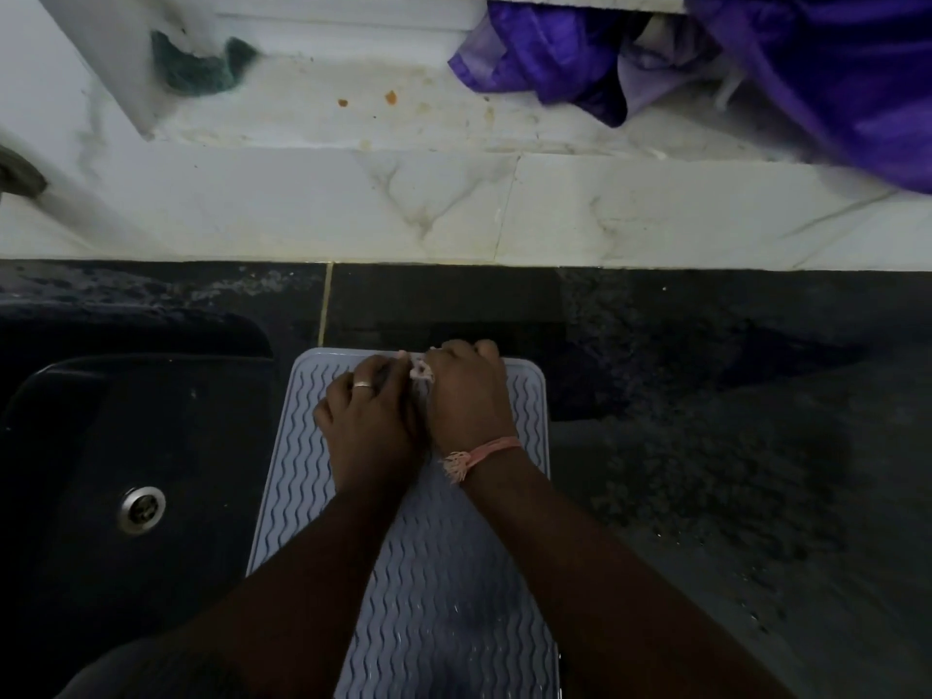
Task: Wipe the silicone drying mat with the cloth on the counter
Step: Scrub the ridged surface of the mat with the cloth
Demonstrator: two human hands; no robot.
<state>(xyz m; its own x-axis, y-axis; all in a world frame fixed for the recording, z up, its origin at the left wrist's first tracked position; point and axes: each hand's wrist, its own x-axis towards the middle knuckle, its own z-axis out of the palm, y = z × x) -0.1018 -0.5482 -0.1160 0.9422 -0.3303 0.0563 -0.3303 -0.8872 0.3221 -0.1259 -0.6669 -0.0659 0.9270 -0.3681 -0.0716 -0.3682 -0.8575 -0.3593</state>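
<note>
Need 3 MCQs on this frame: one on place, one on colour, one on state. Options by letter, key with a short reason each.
1. Where does the drying mat lie?
A. in the sink
B. on the dark counter, right of the sink
C. on the window ledge

2. What colour is the cloth heaped on the ledge at top right?
A. purple
B. yellow
C. red

3. What are the hands doing?
A. both hang idle off the mat
B. one lifts the mat
C. both are at the mat's far end, fingers curled on a small pale cloth

Key: 1 B, the mat rests on the counter beside the sink. 2 A, the heaped cloth is purple. 3 C, the left hand and right hand meet at the far edge with the pale cloth showing between them.
</note>
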